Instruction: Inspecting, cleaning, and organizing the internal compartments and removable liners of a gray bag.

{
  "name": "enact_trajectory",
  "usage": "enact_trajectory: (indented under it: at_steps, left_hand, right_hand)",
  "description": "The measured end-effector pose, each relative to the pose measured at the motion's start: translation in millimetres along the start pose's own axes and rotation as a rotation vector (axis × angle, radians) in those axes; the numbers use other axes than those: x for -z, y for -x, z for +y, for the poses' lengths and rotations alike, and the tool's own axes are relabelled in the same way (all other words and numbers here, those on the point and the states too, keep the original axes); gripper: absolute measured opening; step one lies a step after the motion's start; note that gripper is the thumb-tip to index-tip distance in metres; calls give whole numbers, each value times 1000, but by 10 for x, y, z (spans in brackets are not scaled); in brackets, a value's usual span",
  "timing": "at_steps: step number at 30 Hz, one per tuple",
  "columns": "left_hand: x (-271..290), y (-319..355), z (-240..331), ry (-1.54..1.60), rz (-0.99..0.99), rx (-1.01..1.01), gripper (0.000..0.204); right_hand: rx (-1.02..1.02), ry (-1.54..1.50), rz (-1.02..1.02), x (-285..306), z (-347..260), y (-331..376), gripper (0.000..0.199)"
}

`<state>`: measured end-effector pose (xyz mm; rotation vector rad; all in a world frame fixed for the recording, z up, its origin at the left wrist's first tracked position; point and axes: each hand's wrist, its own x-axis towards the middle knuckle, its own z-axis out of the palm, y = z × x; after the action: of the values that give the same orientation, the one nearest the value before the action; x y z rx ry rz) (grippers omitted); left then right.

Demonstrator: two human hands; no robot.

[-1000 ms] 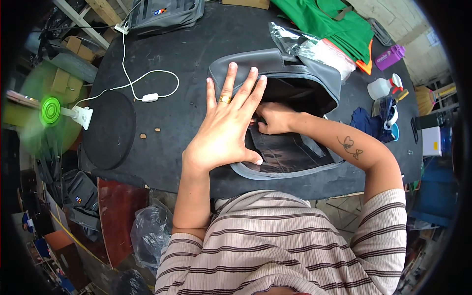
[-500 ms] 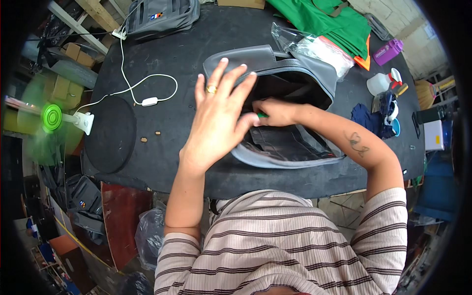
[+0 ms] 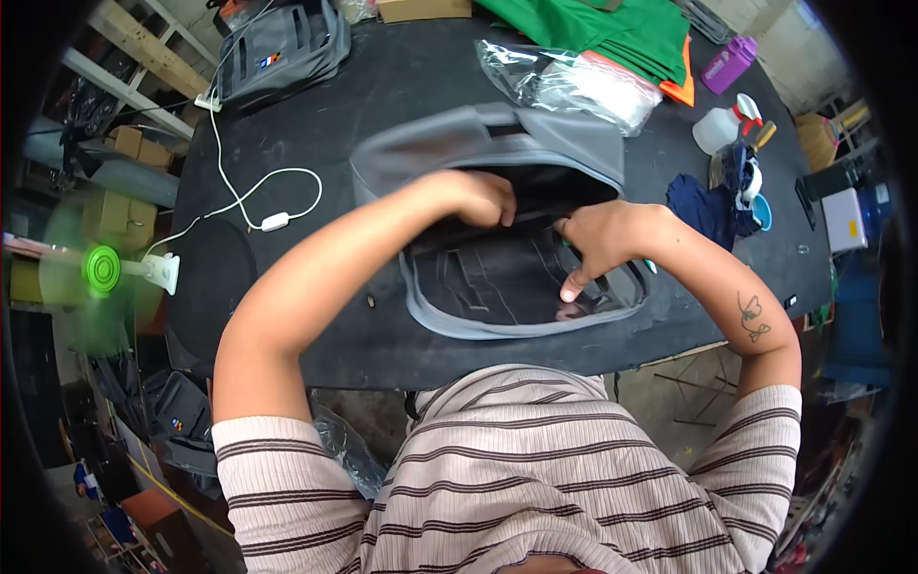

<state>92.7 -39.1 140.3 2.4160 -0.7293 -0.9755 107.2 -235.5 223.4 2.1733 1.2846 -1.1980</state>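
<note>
A grey bag [image 3: 574, 134] lies unzipped on the black table, its mouth gaping toward me and its black lining showing. Inside it my left hand [image 3: 486, 199] is closed, fingers curled against the dark interior; what they grip is hidden. Over the right part of the opening, my right hand [image 3: 607, 234] points its thumb down toward the lining. A small green thing [image 3: 572, 249] shows between its fingers, and a pale green-and-white tip sticks out near the wrist. Its kind cannot be made out. Pocket seams run across the inside of the flap nearest me.
Behind the bag lie a clear plastic bag [image 3: 583, 91] and green fabric [image 3: 593, 33]. To the right stand a spray bottle [image 3: 715, 131], a purple bottle [image 3: 729, 65] and dark blue cloth [image 3: 700, 206]. A white cable [image 3: 275, 222], a spinning fan [image 3: 102, 270] and another grey bag [image 3: 277, 57] are leftward.
My left hand has gone from above the bag's left edge into its opening, fingers now curled. My right hand has moved rightward and turned thumb down, still with the green thing.
</note>
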Motion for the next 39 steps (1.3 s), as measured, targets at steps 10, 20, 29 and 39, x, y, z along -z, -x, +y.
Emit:
enact_trajectory:
  at_steps: [10, 20, 29, 39]
  left_hand:
    - [-61, -384, -441, 425, 348, 150, 36]
    - [-305, -248, -151, 281, 577, 245, 23]
    - [-377, -362, -71, 242, 581, 377, 22]
    - [-577, -533, 69, 98, 836, 418, 3]
  right_hand:
    - [209, -217, 675, -245, 180, 574, 37]
    - [-600, -615, 1287, -1449, 1129, 44, 31]
    - [-649, -465, 1260, -1875, 879, -352, 50]
    - [-577, -602, 1236, -1809, 1238, -274, 12]
